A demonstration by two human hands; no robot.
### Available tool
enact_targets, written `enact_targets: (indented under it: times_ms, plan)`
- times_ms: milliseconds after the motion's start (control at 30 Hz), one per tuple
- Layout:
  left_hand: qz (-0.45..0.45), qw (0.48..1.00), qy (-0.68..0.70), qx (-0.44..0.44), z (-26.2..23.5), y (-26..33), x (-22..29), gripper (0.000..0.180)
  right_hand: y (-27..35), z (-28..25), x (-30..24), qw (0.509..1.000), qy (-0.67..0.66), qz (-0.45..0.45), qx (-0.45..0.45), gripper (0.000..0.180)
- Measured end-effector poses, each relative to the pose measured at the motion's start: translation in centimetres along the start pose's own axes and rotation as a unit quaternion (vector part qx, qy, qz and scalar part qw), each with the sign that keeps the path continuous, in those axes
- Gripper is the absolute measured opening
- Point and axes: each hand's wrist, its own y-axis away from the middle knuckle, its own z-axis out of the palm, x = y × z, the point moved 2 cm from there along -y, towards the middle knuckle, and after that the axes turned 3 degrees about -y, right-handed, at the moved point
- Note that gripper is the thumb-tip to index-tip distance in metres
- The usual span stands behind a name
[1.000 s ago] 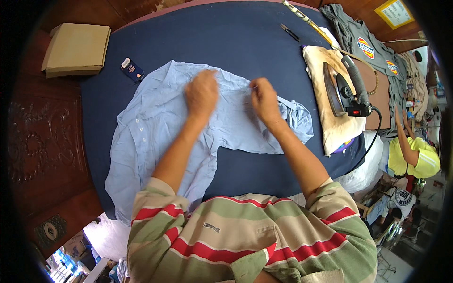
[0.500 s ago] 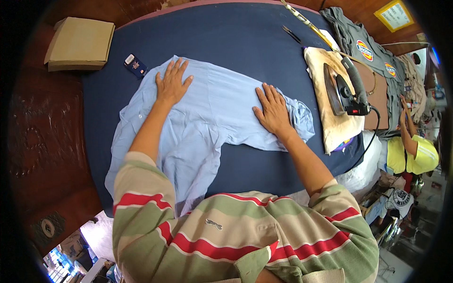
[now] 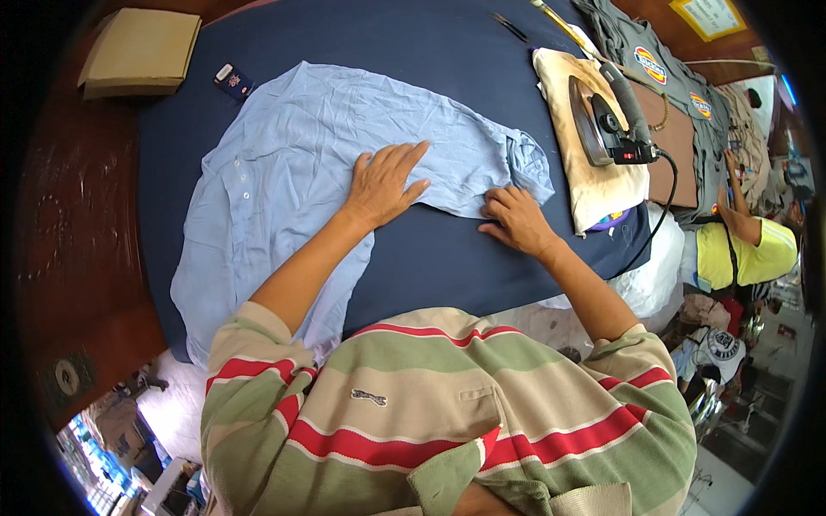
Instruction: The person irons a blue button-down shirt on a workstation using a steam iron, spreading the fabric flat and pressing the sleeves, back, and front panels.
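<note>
"Two bare hands are in the head view, apart from each other. What are they on?"

"A light blue shirt (image 3: 284, 172), spread over the left and middle of a dark blue table (image 3: 447, 267). Its body reaches toward the near left, and one sleeve (image 3: 447, 129) lies out to the right."

"How does each hand sit?"

"The left hand (image 3: 379, 182) is open on the cloth at the near side of the sleeve, close to the shirt's body, fingers pointing far right. That broad contact probably steadies the fabric. The right hand (image 3: 516, 219) has its fingers bent at the sleeve's near edge, just beside the bunched cuff (image 3: 527, 159); I cannot tell whether it pinches the cloth."

"Why might the sleeve lie that way?"

"Stretched sideways, it has most of its length exposed, creases and all, and both hands can reach it."

"And what is farther right?"

"An iron (image 3: 607, 120) on a folded cream cloth (image 3: 611, 193), presumably to keep its metal plate off the table while staying within the right hand's reach. Its black cord (image 3: 674, 181) runs off the right side, well away from the shirt."

"Anything along the far side?"

"Small dark snips (image 3: 511, 27) at the far right, and a dark blue packet (image 3: 232, 82) just beyond the shirt's far left edge, seemingly set aside. A cardboard box (image 3: 142, 52) sits at the far left."
</note>
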Motion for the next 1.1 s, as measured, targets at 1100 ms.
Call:
enact_targets:
  times_ms: [1100]
  plan:
    - [-0.395,0.891,-0.196,0.108,0.8,2.4,-4.3,0.053,-12.0,2.8,3.8,0.985,0.068,0.079,0.135,0.053]
